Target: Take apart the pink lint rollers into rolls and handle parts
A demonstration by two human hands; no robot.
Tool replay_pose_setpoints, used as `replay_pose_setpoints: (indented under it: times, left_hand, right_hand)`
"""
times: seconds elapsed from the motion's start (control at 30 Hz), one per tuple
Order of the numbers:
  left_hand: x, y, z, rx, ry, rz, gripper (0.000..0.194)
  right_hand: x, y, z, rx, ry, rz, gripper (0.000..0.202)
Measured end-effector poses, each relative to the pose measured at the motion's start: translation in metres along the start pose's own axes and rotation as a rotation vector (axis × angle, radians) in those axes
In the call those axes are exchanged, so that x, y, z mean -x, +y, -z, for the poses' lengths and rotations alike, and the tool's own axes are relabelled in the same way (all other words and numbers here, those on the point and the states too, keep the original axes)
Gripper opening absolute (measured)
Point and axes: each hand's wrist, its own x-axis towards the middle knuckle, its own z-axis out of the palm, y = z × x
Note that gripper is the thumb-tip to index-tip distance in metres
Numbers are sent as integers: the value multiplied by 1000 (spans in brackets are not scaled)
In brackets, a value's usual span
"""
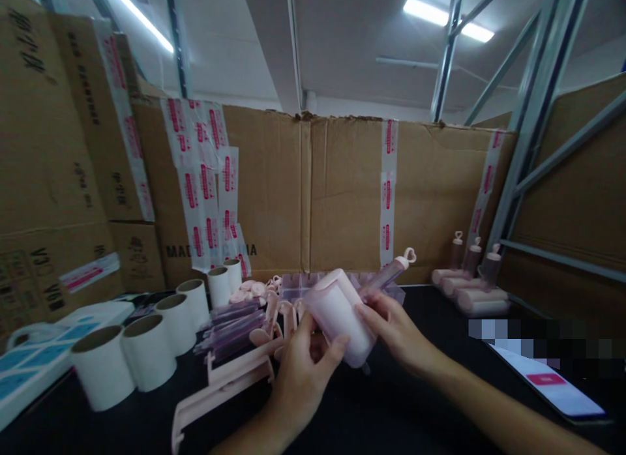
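Observation:
A pink lint roller (342, 318) with a white roll under a clear cover is held tilted in front of me, between both hands. My left hand (303, 370) is closed around its lower left side, thumb on the near face. At its right side, my right hand (398, 328) pinches it with fingertips near the base of the handle (388, 272). That clear handle ends in a pink heart-shaped loop and points up and right. Just left of my left hand lie pink plastic frame arms (239, 370) and a pile of clear purple-tinted handle tubes (232, 328).
White paper rolls (149, 351) stand in a row on the left, beside a white case with blue panels (46, 357). Pink caps (254, 290) and a clear divided tray (296, 285) sit behind. Several lint rollers (482, 302) lie back right, near a phone (552, 383). Cardboard walls (342, 194) enclose the black table.

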Motion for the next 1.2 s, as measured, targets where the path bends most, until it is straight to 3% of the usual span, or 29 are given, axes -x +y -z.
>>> replay_pose_setpoints:
  times: [0.13,0.27,0.43,0.5,0.67,0.77,0.87,1.03,1.2]
  left_hand:
    - [6,6,2,-41,-30,-35,50]
    - [8,8,2,-91,-12,-81,42]
    - [6,4,-1,-30,14,-38,41]
    - [6,4,-1,-16,50,-2,44]
    - [11,12,4,132,62,26,40]
    - [12,21,7,308,31,1,41]
    - [10,30,7,436,-92,8,43]
    - [14,42,4,502,-241,107,54]
    - [17,46,-2,542,-186,101,53]
  right_hand:
    - [8,0,-4,-145,-48,1,36]
    - [6,-1,-2,-96,-48,17,39]
    - [7,0,-11,-64,4,27,37]
    - [7,-2,-12,-113,83,15,35]
    - [-8,-20,5,-381,523,20,40]
    - [-19,-28,22,-359,602,69,42]
    - [-18,-23,24,-345,512,-20,39]
    - [0,-4,-6,-448,148,-285,42]
    - [5,-4,-17,-287,36,-255,50]
